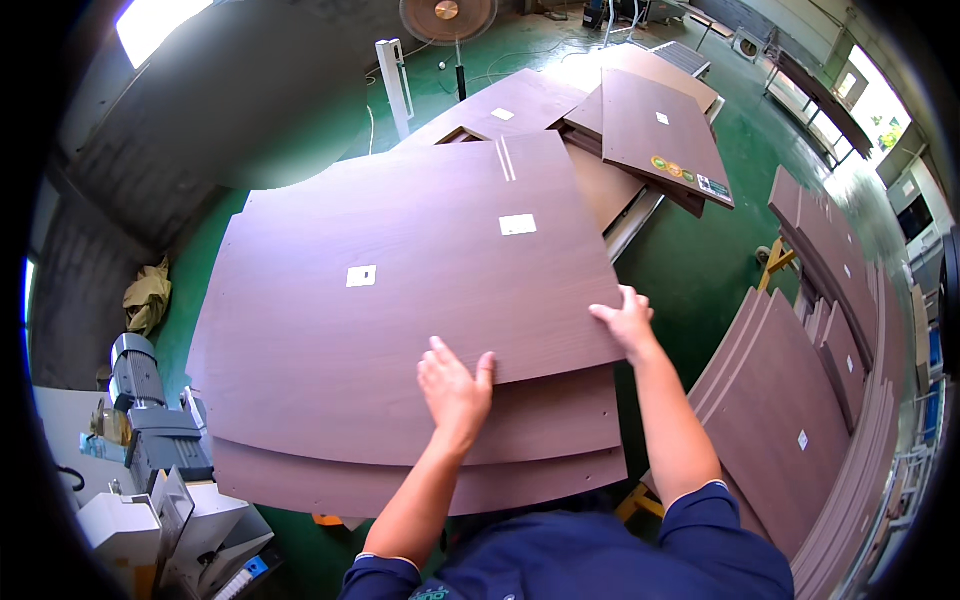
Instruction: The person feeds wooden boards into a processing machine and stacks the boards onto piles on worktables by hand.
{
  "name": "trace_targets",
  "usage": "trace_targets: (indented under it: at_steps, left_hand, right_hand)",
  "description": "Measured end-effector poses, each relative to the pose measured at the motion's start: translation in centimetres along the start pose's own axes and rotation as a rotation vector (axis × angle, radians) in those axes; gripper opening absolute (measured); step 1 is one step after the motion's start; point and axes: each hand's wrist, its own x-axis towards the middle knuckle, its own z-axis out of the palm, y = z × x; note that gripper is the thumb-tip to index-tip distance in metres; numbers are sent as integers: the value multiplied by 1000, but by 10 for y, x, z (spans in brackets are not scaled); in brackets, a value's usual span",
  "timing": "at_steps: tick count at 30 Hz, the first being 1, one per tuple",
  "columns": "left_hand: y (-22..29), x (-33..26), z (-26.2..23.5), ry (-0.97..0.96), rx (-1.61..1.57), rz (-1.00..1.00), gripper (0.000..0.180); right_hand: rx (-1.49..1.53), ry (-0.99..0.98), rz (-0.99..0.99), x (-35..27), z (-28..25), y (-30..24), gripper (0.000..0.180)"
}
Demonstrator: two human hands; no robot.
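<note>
A large brown wood-grain panel point(420, 240) lies on top of a stack in front of me. It bears a white label point(517, 224) near its right side and two pale strips at its far edge. My left hand point(455, 390) rests on the stack near the front, its fingers stretched out and thumb apart. At the top panel's right edge, my right hand point(628, 322) grips with the thumb on top; its other fingers are partly hidden. Lower brown panels point(540, 415) stick out toward me in steps below the top one. Another white label point(361, 276) lies left of centre.
More brown panels point(660, 130) are piled crookedly beyond the stack. Several panels point(770, 430) lean at my right, near a yellow stand point(775, 262). Grey motorised machinery point(165, 430) stands at the left. A round fan point(448, 15) and white post point(394, 85) are at the back.
</note>
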Motion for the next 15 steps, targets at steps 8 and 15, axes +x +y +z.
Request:
trace_targets:
  at_steps: [8,15]
  left_hand:
    - [68,25,11,-265,-269,-11,83]
    - [86,59,24,-372,-351,-69,81]
  right_hand:
    - [817,-571,238,28,-88,63,55]
    - [1330,-397,87,16,-69,104,69]
